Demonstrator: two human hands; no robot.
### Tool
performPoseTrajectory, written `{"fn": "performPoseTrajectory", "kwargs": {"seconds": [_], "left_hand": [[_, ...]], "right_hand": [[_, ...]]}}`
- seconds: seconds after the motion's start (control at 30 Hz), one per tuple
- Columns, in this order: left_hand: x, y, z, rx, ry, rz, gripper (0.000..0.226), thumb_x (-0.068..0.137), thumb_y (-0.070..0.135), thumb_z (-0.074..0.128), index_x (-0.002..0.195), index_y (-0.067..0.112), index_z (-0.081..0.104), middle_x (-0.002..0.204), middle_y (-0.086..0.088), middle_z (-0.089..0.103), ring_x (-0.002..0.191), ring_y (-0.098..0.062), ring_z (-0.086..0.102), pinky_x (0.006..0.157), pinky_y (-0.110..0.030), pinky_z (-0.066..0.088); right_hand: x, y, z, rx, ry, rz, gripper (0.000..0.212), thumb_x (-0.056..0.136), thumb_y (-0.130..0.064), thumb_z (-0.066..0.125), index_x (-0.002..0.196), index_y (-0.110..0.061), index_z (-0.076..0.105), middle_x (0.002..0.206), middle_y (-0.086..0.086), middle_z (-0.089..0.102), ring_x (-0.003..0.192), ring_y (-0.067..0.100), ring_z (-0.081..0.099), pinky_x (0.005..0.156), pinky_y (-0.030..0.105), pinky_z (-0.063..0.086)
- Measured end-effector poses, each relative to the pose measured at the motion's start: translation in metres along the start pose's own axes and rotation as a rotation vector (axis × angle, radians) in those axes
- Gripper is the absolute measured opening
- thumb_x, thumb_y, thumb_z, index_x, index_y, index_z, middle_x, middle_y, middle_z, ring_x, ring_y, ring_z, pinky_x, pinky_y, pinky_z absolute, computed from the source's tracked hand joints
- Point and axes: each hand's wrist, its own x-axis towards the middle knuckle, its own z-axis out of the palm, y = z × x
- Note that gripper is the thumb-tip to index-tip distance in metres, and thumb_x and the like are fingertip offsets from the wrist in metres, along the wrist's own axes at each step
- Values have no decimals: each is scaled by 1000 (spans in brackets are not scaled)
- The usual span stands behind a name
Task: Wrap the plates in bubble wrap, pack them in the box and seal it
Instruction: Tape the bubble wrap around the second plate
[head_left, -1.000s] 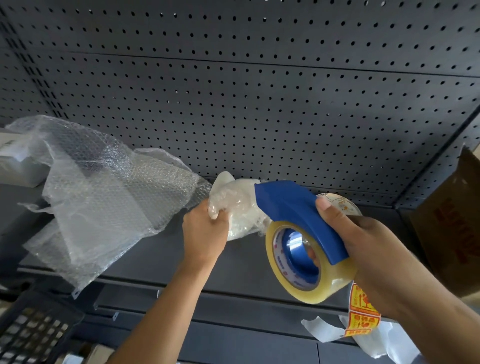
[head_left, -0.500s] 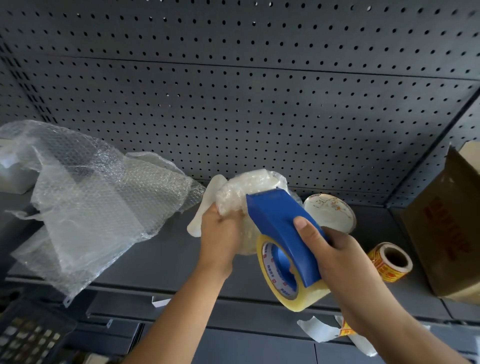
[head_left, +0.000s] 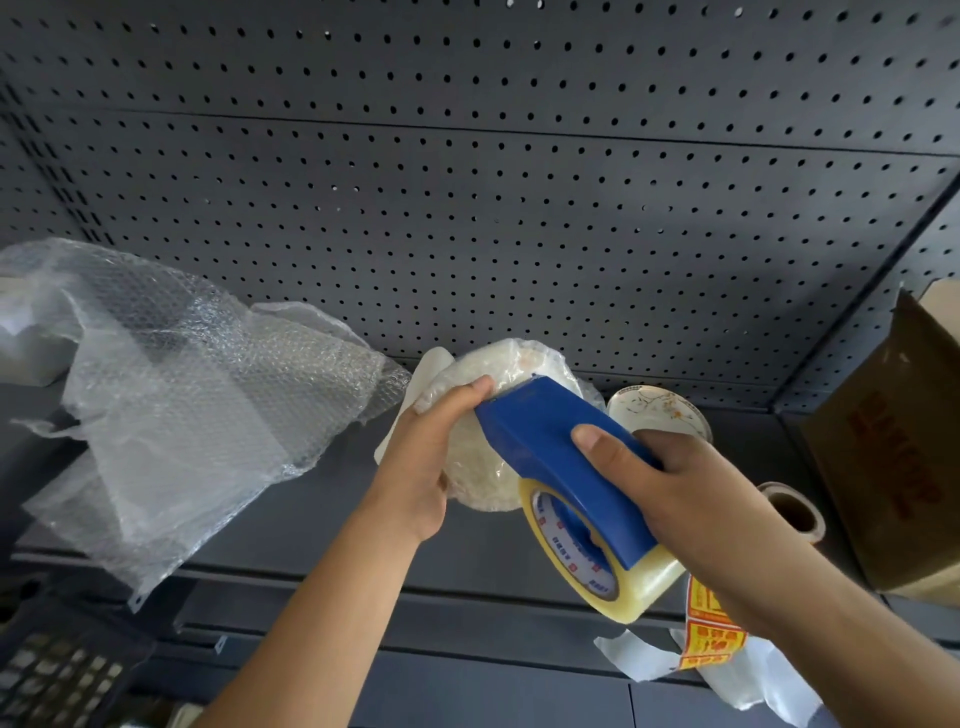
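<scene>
My left hand (head_left: 423, 457) grips a plate wrapped in bubble wrap (head_left: 493, 384) and holds it up in front of the pegboard. My right hand (head_left: 691, 493) grips a blue tape dispenser (head_left: 561, 457) loaded with a roll of clear tape (head_left: 623, 582); the dispenser's front edge lies against the wrapped plate. A bare white plate (head_left: 657, 410) with a floral pattern stands on the shelf behind the dispenser, partly hidden. The brown cardboard box (head_left: 893, 452) stands open at the right.
A large loose sheet of bubble wrap (head_left: 176, 410) lies on the grey shelf (head_left: 291, 514) at the left. A roll of yellow label tape (head_left: 795, 512) lies next to the box, its printed strip (head_left: 709, 629) hanging over white paper scraps (head_left: 753, 670). A dark basket (head_left: 57, 670) sits lower left.
My left hand has turned the wrapped plate up and flat toward me. My right hand has brought the dispenser up against its face. The view has shifted slightly.
</scene>
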Motion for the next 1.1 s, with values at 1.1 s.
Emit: {"fn": "performPoseTrajectory", "kwargs": {"seconds": [1.1], "left_hand": [[-6, -9, -4, 858, 346, 1104, 37, 97, 39, 64, 125, 15, 68, 109, 14, 73, 97, 6, 65, 85, -4, 45]], "right_hand": [[19, -11, -23, -155, -97, 55, 63, 80, -74, 59, 82, -13, 73, 74, 9, 74, 63, 24, 70, 63, 36, 52]]}}
